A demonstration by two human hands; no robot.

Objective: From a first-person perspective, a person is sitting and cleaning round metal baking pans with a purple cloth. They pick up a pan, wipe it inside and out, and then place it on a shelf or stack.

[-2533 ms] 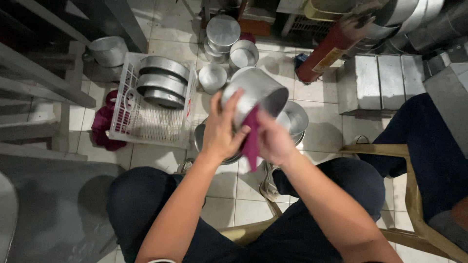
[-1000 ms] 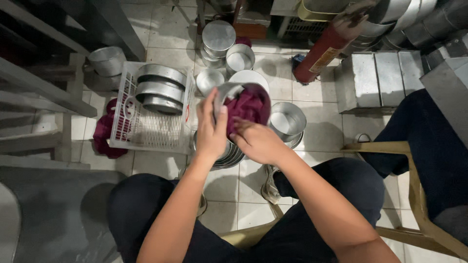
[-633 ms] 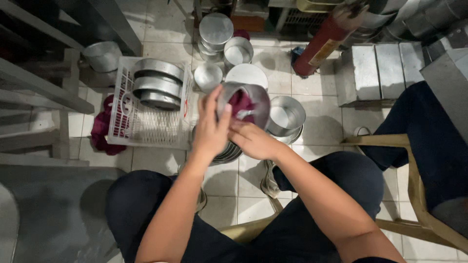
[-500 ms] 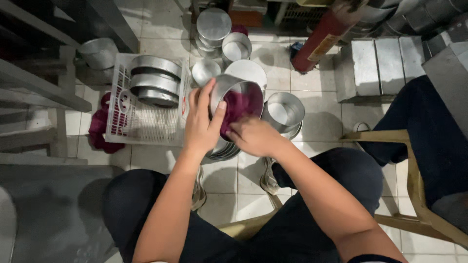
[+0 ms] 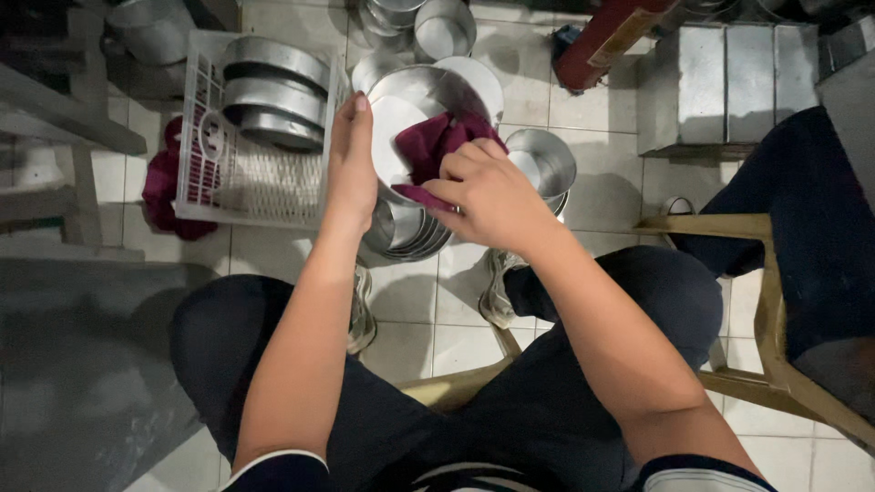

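Pan (image 5: 401,109) of bare metal, round, held up over the tiled floor (image 5: 428,310) with its open side tilted toward us. We see the left hand (image 5: 351,169) gripping its left rim, fingers (image 5: 351,114) closed along the outer wall and reaching up to the edge. The right hand (image 5: 488,196) is curled shut on a dark red cloth (image 5: 437,150), which it presses against the inside of the pan; part of the cloth bunches over the right rim.

Just below the held pan we note a stack of similar pans (image 5: 410,232) resting on the floor, partly hidden by both hands. To the right of the hands stands another metal pan (image 5: 547,164), upright, close to the stack. Behind the held pan a pale round pan (image 5: 478,82) shows past its rim; we cannot tell whether the two touch.

To the left lies a white plastic basket (image 5: 228,196) with three round pans (image 5: 269,96) set on edge in its far end. A second dark red cloth (image 5: 164,196) lies on the floor against the basket's left side. Farther back, smaller metal tins (image 5: 442,27) stand on the tiles, and a red cylinder (image 5: 606,41) lies near them.

We sit on a wooden chair (image 5: 456,387). At right a second wooden chair (image 5: 775,301) carries another person in dark trousers (image 5: 811,219).
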